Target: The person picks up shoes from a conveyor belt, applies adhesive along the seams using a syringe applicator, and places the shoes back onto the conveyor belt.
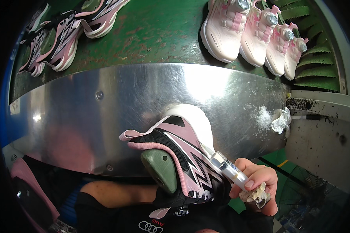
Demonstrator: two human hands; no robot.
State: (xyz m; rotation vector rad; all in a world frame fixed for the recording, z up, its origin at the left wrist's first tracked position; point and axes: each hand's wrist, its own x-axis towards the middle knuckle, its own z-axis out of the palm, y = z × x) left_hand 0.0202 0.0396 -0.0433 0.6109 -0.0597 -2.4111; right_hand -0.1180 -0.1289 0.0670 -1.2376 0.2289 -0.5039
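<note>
Right hand (260, 178) pinches syringe (232, 173) at shoe sole (199, 123) over near edge of tabletop (124, 105), work seemingly midway; left hand hidden, grip unclear.

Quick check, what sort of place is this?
Probably a shoe factory: pale shoes stand lined up on a green surface, a pink and black shoe has a green form inside, and the right hand holds a syringe by that shoe's sole.

syringe (233, 173) right of shoe (186, 149)
</note>
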